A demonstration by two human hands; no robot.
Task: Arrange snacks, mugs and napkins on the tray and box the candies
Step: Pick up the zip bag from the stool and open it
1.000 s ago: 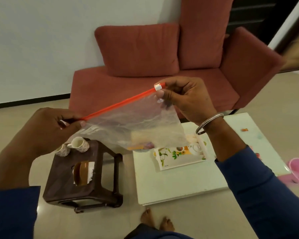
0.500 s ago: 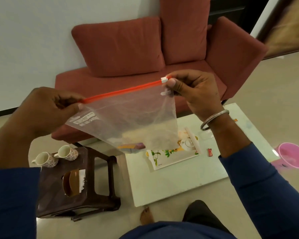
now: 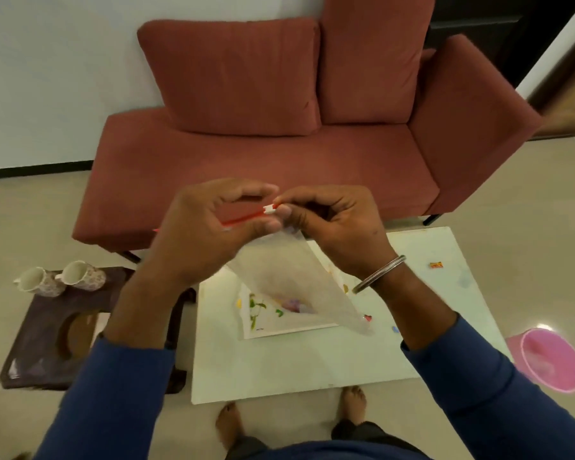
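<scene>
I hold a clear zip bag (image 3: 289, 280) with a red zip strip in front of me, above the low white table (image 3: 346, 356). My left hand (image 3: 210, 227) pinches the red strip near the white slider. My right hand (image 3: 326, 224) pinches the bag's corner by the slider. Something small and coloured lies in the bag's bottom. Under the bag, a floral tray (image 3: 266, 320) rests on the table. Loose candies (image 3: 436, 265) lie on the table to the right. Two patterned mugs (image 3: 80, 277) lie on their sides on the dark stool (image 3: 47, 330) at the left.
A red sofa (image 3: 279, 134) stands behind the table against the white wall. A pink tub (image 3: 551, 363) sits on the floor at the right. My bare feet (image 3: 354, 405) are at the table's near edge. A round brown item lies on the stool.
My left hand has slid right along the red strip to meet my right hand at the slider. The bag now hangs bunched below both hands. The view has tilted down.
</scene>
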